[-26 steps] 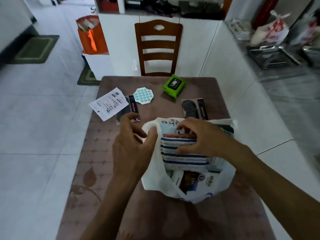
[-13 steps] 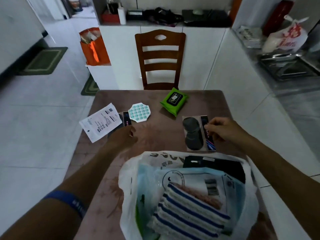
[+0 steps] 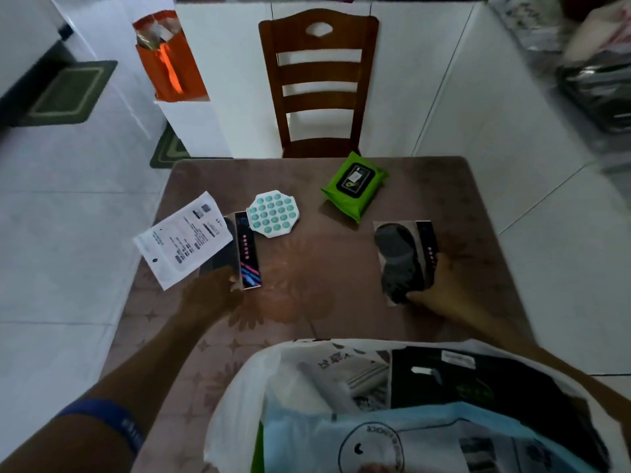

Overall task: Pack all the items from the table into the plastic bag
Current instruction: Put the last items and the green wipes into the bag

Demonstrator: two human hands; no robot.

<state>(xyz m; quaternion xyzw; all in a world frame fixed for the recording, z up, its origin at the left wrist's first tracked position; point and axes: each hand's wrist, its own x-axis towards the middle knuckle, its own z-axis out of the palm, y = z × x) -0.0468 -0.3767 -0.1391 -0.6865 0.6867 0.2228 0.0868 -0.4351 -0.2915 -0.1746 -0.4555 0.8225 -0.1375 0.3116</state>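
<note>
The white plastic bag (image 3: 239, 397) stands open at the near edge of the brown table (image 3: 314, 295), with packets inside. My left hand (image 3: 213, 295) pinches the near end of a flat insole packet (image 3: 244, 250) on the left; a white printed pouch (image 3: 182, 238) lies over that packet's left side. My right hand (image 3: 435, 288) grips the near right corner of a second insole packet (image 3: 403, 257) showing dark grey insoles. A teal bubble toy (image 3: 273, 213) and a green wipes pack (image 3: 355, 186) lie farther back.
A wooden chair (image 3: 319, 80) stands at the table's far side. An orange bag (image 3: 167, 59) sits on a white stand at the back left. White floor tiles surround the table, with green mats at the left.
Both hands left the bag and reached forward. The left hand has closed on the left packet's near end, the right hand on the right packet's corner. The camera tipped forward over the bag.
</note>
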